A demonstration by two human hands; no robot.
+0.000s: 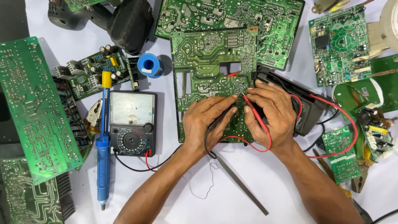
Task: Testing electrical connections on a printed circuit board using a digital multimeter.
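A green circuit board lies solder side up in the middle of the white table. My left hand rests on its lower part and holds a black test probe with its tip on the board. My right hand holds a red test probe, its tip touching the board close beside the black one. Red and black leads run from the probes across the table to an analog multimeter at the left.
Several more green boards lie around: a long one at left, a large one at the back, smaller ones at right. A blue desoldering pump, blue solder spool, pliers, a metal file and a black device are nearby.
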